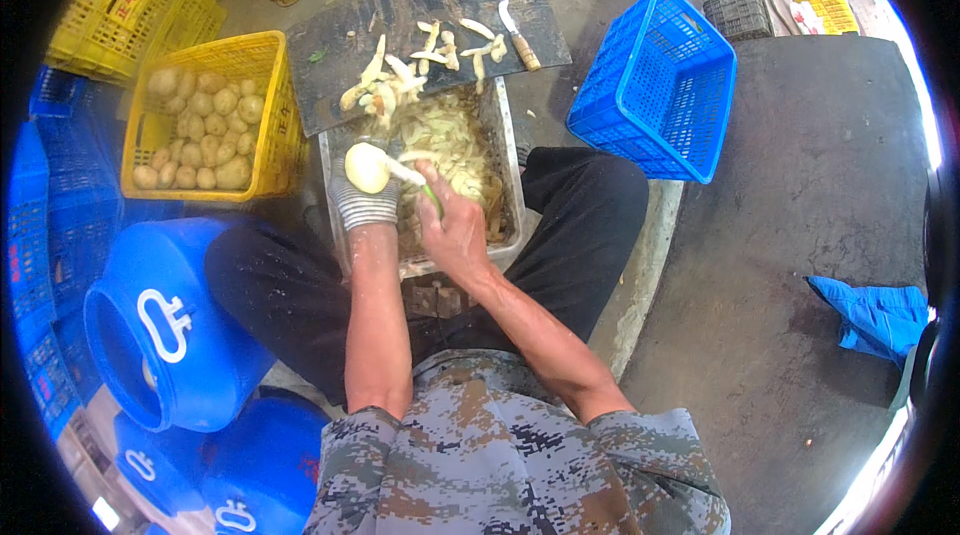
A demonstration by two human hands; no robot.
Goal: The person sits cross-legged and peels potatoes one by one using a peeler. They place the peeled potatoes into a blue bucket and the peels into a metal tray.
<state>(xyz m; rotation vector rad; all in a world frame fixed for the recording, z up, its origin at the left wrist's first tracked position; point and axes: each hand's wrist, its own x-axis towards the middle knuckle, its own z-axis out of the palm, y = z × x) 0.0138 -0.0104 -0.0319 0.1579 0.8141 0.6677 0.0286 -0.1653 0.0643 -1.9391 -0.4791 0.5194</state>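
Note:
My left hand (365, 194), in a striped knit glove, holds a pale, peeled potato-like vegetable (367, 168). My right hand (452, 224) is bare and closed on a peeler with a green handle (432, 200), its pale head beside the vegetable. Beneath both hands sits a whitish plastic bin (511, 160) holding many pale peelings (442, 137). Across the bin's far end lies a dark board (330, 32) with several pale root pieces (375, 66) and a wooden-handled knife (523, 44).
A yellow crate (281, 115) full of round potato-like vegetables stands at the left. An empty-looking blue crate (626, 77) is at the right, near a dark flat surface (780, 197) bearing blue cloth (877, 314). Blue barrels (217, 265) stand at lower left.

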